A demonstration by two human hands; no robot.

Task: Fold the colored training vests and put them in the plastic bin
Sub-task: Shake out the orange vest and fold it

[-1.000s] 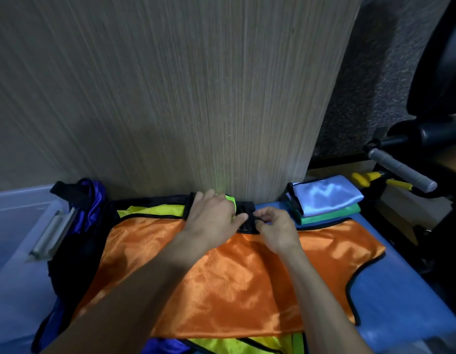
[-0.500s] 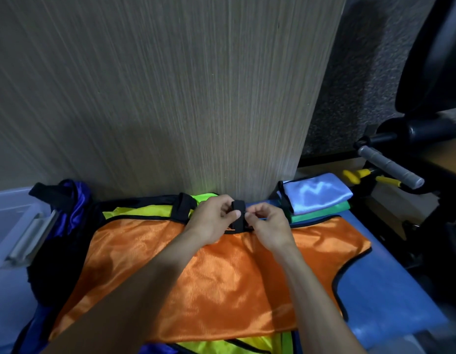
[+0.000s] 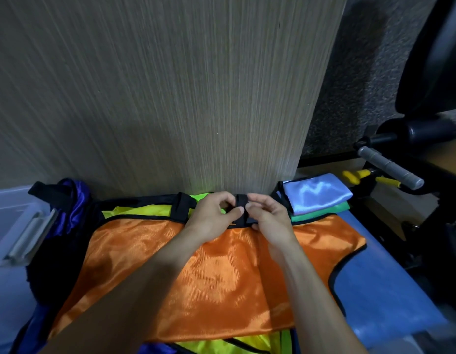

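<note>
Both hands now drawn together, left hand (image 3: 211, 215) and right hand (image 3: 270, 217) fingers pinching the orange vest's (image 3: 209, 277) black strap (image 3: 241, 208).

A blue bench (image 3: 390, 300) is carrying spread vests: an orange vest (image 3: 196, 272) is lying over a yellow vest (image 3: 135, 210), and folded light-blue (image 3: 316, 192) and green vests (image 3: 321, 213) are sitting at its far right corner.

I take this for a sports or gym storeroom: wood-grain panel (image 3: 170, 98) ahead, exercise machine's grey handle (image 3: 390, 167) far right, padded blue bench (image 3: 390, 290) near right.
</note>
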